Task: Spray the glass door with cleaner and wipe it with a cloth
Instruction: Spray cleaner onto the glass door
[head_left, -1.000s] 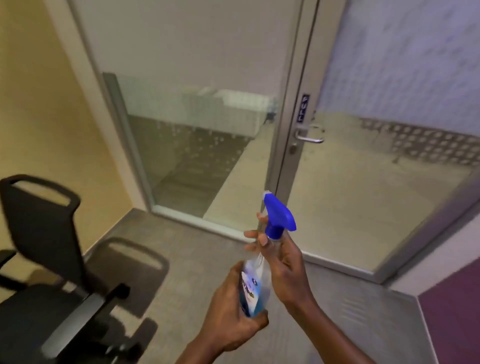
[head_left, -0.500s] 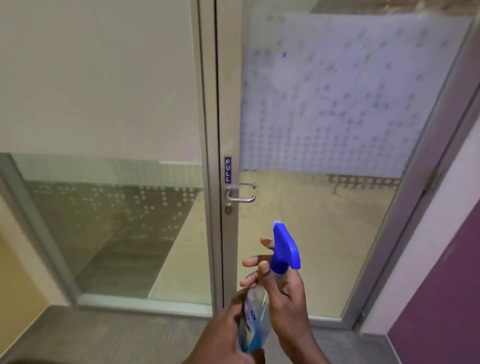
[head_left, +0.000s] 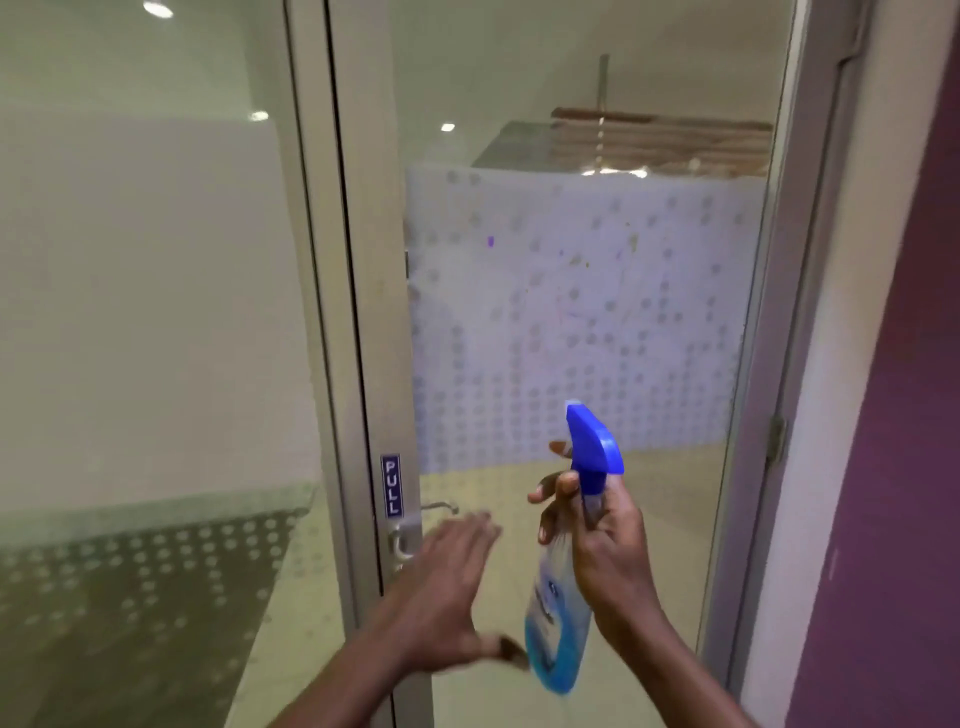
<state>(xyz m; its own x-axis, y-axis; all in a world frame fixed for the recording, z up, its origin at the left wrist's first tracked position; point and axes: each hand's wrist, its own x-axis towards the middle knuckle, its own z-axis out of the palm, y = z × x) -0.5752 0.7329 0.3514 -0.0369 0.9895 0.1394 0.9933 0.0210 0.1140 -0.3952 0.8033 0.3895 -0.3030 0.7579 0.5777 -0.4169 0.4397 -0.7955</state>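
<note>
the person's right hand (head_left: 605, 545) is wrapped round the neck of a spray bottle (head_left: 557, 629) of blue cleaner, down around 5 o'clock in the view, blue trigger head (head_left: 592, 441) on top and facing the glass door (head_left: 571, 312). left hand (head_left: 447, 582) sits at 9 o'clock from the bottle, flat with fingers straight and close together, holding nothing, kinda blurry, right in front of the metal door handle (head_left: 410, 530) under the blue pull sign (head_left: 390, 486). purple wall (head_left: 893, 467) off at 3 o'clock.
</note>
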